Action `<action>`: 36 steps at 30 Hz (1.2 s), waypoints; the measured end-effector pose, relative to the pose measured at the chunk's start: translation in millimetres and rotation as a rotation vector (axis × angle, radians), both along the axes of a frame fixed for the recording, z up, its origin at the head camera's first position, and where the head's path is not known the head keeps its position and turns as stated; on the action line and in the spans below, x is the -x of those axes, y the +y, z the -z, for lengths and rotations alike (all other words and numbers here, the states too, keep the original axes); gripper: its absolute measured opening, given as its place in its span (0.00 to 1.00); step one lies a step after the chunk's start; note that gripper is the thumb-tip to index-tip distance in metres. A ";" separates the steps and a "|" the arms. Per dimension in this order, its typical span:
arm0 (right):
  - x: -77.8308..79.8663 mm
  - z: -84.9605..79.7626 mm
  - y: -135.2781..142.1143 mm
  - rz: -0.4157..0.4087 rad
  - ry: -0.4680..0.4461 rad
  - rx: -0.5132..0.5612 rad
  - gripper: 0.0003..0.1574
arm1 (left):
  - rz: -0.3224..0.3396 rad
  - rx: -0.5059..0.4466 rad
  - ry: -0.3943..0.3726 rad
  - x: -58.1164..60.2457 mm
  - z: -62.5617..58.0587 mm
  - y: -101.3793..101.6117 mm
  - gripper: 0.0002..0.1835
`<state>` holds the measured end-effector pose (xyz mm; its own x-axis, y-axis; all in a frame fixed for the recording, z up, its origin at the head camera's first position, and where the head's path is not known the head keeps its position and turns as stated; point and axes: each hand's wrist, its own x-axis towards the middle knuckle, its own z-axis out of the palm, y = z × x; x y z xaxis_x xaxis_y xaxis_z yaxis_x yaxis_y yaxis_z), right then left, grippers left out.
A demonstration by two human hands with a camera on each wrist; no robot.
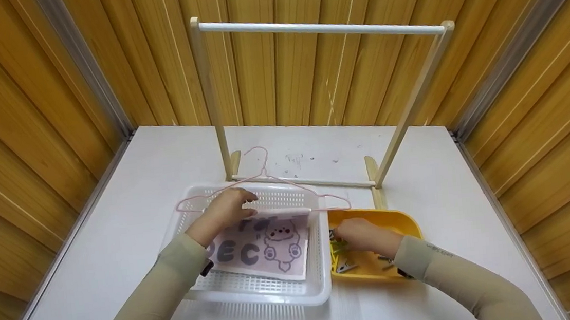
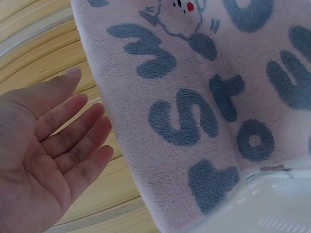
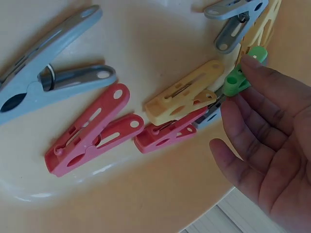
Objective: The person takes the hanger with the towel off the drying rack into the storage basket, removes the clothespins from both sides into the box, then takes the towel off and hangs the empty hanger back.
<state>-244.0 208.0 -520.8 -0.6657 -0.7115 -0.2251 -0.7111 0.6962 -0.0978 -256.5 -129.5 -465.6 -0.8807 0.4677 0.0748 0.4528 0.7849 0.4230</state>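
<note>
A pink towel (image 1: 283,253) with grey letters and a cartoon animal drapes over the bar of a pink wire hanger (image 1: 292,181), its lower part in a white basket (image 1: 324,280). My left hand (image 1: 227,209) is beside the towel's top edge, fingers loosely extended; in the left wrist view the hand (image 2: 58,150) looks apart from the cloth (image 2: 146,121). Inside the yellow bin (image 1: 409,224), my right hand (image 1: 364,235) pinches a green clothespin (image 3: 236,82) between thumb and fingers. Red clothespins (image 3: 90,131), a yellow clothespin (image 3: 182,92) and blue-grey clothespins (image 3: 43,63) lie around it.
Behind the basket stands a wooden rack with a white top rail (image 1: 320,27) and a low crossbar (image 1: 312,181). The white table (image 1: 130,215) is bounded by wood-panelled walls (image 1: 278,78). Basket and bin sit side by side.
</note>
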 end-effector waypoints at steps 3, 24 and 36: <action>1.7 2.6 -0.4 -0.006 0.012 0.001 0.05 | 0.005 0.001 -0.002 0.5 2.2 -1.2 0.15; 5.5 8.9 7.0 0.029 0.029 -0.005 0.03 | 0.018 0.004 -0.021 1.1 10.2 -1.0 0.11; -8.3 -39.3 5.0 0.131 -0.106 0.048 0.09 | -0.008 -0.006 -0.050 2.5 9.5 -1.3 0.11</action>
